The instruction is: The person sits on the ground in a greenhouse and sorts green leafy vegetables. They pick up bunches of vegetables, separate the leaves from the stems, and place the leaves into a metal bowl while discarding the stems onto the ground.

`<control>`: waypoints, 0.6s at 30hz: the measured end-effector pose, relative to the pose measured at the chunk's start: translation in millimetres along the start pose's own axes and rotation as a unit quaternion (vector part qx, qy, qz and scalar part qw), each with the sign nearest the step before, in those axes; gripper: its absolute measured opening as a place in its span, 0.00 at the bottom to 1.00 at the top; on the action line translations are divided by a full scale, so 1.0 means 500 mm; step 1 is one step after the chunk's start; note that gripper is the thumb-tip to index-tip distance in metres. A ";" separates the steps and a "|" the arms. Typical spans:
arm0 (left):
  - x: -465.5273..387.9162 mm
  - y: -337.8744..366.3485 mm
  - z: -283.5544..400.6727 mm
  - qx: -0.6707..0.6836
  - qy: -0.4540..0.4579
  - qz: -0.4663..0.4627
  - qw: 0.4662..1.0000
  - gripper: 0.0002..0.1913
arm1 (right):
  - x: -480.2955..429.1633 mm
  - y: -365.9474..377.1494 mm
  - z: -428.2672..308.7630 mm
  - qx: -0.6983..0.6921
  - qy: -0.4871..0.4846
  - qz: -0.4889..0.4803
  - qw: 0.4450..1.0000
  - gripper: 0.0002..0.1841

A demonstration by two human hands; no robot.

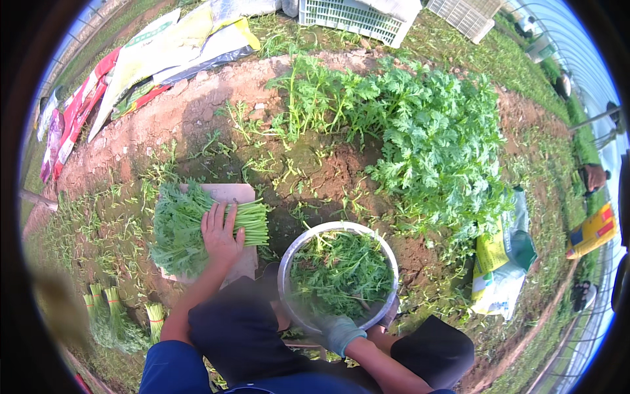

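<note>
My left hand (222, 237), bare, lies palm down across a pile of leafy greens (179, 226), its thumb apart from the fingers. The pale green stems (251, 221) point right and line up at their cut ends. Beneath the pile is a flat light-coloured board (245, 193) on the soil. My right hand (339, 335) wears a light blue-green glove and is at the near rim of a round basin (391, 256) between my legs. Its fingers are blurred, so what they hold cannot be told. Loose green leaves and trimmings (339, 276) fill much of the basin.
Uncut leafy plants (443, 133) stand ahead to the right. Tied bunches (114, 308) lie at left. Plastic sacks (167, 54) and a white crate (352, 22) are at the far side. Another sack (502, 266) lies right. People (563, 84) are at the right edge.
</note>
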State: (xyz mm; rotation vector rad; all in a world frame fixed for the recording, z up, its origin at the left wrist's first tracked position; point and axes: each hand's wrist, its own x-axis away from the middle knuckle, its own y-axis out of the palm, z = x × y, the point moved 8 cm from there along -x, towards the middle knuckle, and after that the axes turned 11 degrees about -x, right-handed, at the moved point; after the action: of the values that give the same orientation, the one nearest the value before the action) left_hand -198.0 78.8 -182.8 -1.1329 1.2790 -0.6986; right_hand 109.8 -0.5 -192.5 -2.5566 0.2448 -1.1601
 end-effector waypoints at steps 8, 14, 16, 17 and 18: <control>-0.003 0.001 0.006 -0.009 0.009 -0.010 1.000 0.29 | -0.005 -0.012 0.015 -0.023 0.030 -0.006 0.999 0.30; -0.002 0.005 0.006 -0.019 0.018 -0.012 1.000 0.31 | 0.016 -0.039 0.006 -0.045 0.011 0.028 0.999 0.20; -0.002 0.004 0.007 -0.017 0.015 -0.018 1.000 0.31 | 0.020 -0.044 0.007 -0.068 0.014 0.033 0.997 0.20; -0.003 0.002 0.007 -0.017 0.013 -0.024 0.999 0.32 | 0.020 -0.049 0.003 -0.075 0.008 0.043 0.996 0.20; -0.005 0.000 0.009 -0.017 0.011 -0.031 0.999 0.32 | 0.018 -0.057 0.001 -0.081 0.003 0.053 0.995 0.20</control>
State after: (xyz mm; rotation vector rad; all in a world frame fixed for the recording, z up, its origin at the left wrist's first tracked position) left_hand -194.3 82.1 -182.3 -1.1999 1.2813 -0.7401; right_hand 116.6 23.8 -176.1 -2.6423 0.4897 -1.1519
